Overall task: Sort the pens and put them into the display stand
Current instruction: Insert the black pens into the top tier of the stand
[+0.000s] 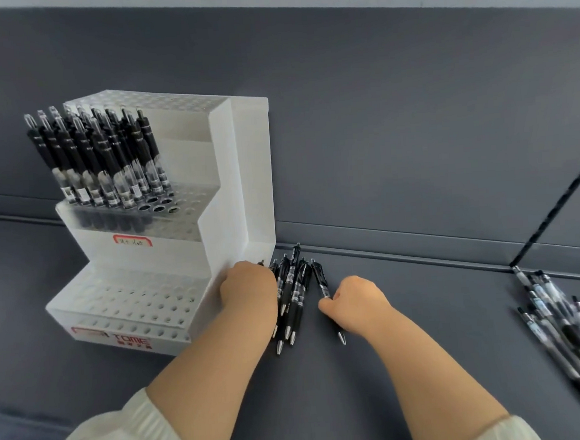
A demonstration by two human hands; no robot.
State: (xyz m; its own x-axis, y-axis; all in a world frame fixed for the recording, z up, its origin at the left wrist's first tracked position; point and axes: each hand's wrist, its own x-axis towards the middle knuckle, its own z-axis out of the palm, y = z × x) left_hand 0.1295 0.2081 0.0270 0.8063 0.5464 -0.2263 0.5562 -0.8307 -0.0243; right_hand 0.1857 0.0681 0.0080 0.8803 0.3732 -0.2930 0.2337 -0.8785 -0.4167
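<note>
A white stepped display stand [237,175] with rows of holes sits at the left on the dark surface. Several black pens [105,157] stand upright in its middle tier; the top and bottom tiers show only open holes. Beside the stand's right wall lies a small bundle of black pens [291,288]. My left hand [248,284] is curled over the left side of that bundle, and its fingers are hidden. My right hand [354,301] grips a single black pen [321,279] lying just right of the bundle, tip pointing toward me.
A loose pile of black and clear pens [574,330] lies at the far right edge. A padded dark backrest [378,127] rises behind the surface. Open dark surface lies between the two pen groups.
</note>
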